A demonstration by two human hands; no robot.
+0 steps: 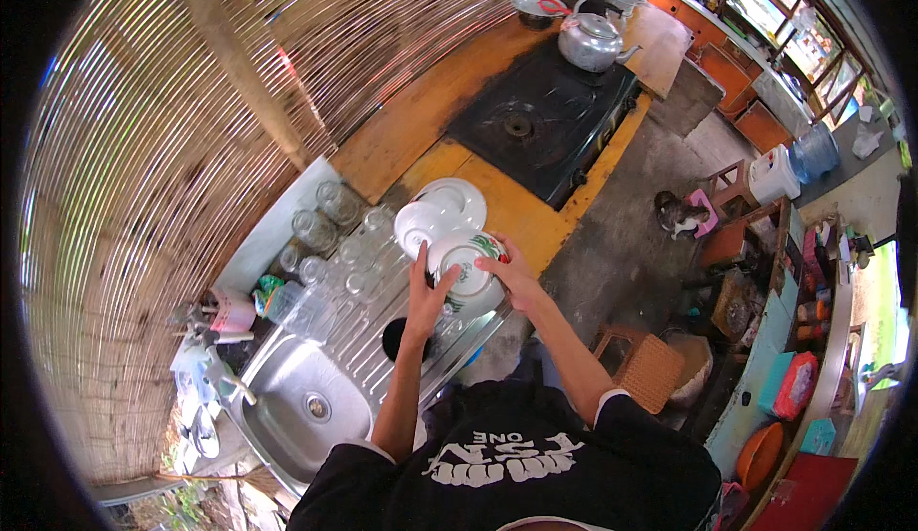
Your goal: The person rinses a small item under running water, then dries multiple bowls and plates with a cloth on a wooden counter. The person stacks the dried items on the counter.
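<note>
A white bowl with a green and red pattern (470,280) is upside down between my hands, over the ribbed drainboard. My left hand (428,298) grips its near left side, thumb on the base. My right hand (515,276) holds the right rim, its thumb also on the base. Just beyond, a white bowl (417,226) overlaps a white plate (459,201) at the drainboard's far end. Glass mugs and cups (314,229) stand in rows to the left. A black round thing (405,339) lies partly behind my left wrist.
A steel sink basin (305,409) with a faucet (229,377) is at the lower left. Beyond the plates, a black gas stove (538,122) bears an aluminium kettle (592,41). On the floor at right are a cat (674,214) beside a pink dish and a woven stool (640,369).
</note>
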